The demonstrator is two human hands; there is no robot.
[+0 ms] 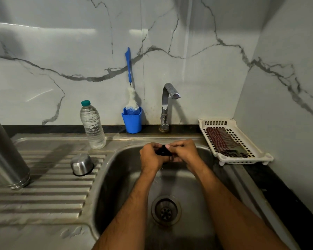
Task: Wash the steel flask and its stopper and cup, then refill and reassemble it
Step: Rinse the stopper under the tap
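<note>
Black stopper point(163, 152): left hand point(151, 157) and right hand point(185, 152) gripping it over sink point(116, 170)
Blue holder point(132, 121): holding bottle brush point(131, 98)
Basket point(260, 150): holding checked cloth point(224, 143)
Cup point(82, 164): lying inverted on drainboard

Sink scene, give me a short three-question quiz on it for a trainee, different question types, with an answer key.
1. True or false: the cup stands mouth-down on the drainboard.
2. Multiple choice: the dark stopper is
A. on the drainboard
B. gripped by both the left hand and right hand over the sink
C. in the tray
3. Fill in: the brush stands in a blue ____ beside the tap.

Key
1. True
2. B
3. Holder
</note>
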